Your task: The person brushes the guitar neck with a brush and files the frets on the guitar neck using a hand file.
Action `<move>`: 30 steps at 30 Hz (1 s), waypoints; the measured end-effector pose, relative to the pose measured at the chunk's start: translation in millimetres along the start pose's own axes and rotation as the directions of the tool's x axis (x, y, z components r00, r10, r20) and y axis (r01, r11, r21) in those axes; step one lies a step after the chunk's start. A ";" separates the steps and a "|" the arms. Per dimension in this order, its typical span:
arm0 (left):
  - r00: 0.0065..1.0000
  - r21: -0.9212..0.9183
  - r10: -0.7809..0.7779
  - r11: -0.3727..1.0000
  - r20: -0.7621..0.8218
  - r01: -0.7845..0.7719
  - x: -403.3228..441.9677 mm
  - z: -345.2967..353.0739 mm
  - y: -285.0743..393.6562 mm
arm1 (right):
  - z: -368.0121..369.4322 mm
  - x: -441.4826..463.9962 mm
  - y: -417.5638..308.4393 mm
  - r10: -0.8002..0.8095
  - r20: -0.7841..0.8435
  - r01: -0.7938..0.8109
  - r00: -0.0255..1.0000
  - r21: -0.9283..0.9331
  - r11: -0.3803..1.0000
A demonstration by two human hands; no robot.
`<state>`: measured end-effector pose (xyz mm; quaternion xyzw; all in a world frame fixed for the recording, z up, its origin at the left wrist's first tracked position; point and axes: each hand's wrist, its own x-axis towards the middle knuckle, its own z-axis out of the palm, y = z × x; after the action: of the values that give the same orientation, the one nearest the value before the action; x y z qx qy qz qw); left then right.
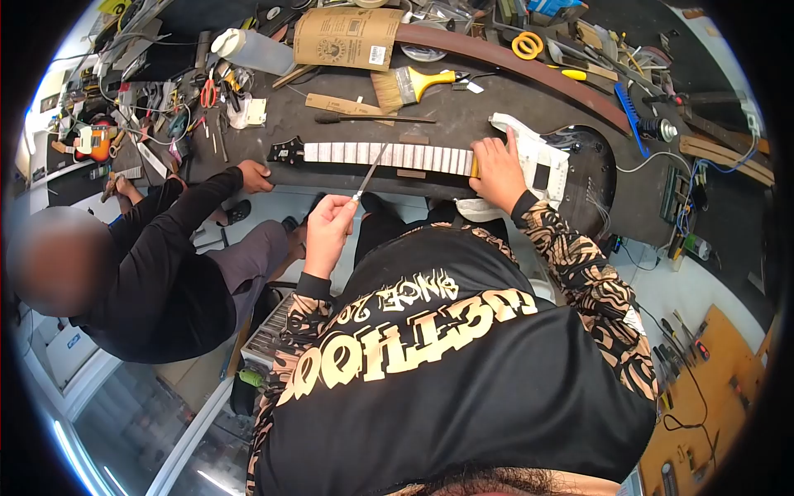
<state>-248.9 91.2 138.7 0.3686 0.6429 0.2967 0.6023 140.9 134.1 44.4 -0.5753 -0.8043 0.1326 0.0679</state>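
A dark electric guitar [594,165] lies across the workbench, its headstock [287,152] at the left and its body partly covered by a white cover [546,155]. Pale strips cover the fretboard [347,155] between the frets. My left hand [331,225] pinches the handle end of a thin metal file [372,171], whose tip reaches over the neck. Near the body end of the neck rests my right hand [499,172], fingers closed around something small and yellow [475,167]; its exact shape is hidden.
Behind the guitar lie a wide brush [401,88], a thin dark rod [364,119], a cardboard sleeve [343,40], a plastic bottle [252,51], yellow tape rolls [527,46] and a blue brush [631,120]. At the left, a co-worker's hand [255,177] is near the headstock.
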 end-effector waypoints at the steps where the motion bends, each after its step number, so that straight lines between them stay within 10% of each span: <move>1: 1.000 -0.005 0.006 1.000 0.004 -0.006 -0.4 -0.5 -1.1 | -0.9 -2.5 -4.0 -0.005 -0.031 0.006 1.000 0.024 1.000; 15: 0.997 0.004 0.020 1.000 -0.074 -0.020 -32.2 -18.8 -17.4 | -3.6 67.9 -42.3 -0.127 -0.041 0.133 0.991 0.321 0.938; 23: 0.991 0.037 -0.131 0.991 0.002 0.131 -68.1 -52.9 6.3 | -51.7 115.1 -195.0 -0.843 0.001 0.659 0.537 0.623 0.421; 30: 0.991 -0.011 -0.084 0.996 0.107 0.086 -76.2 -78.0 21.5 | -56.6 111.1 -198.0 -0.847 0.087 0.689 0.525 0.541 0.483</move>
<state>-323.6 44.6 206.4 0.3512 0.6226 0.2557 0.6509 -60.5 186.6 151.3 -0.0805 -0.9218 0.3635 0.1082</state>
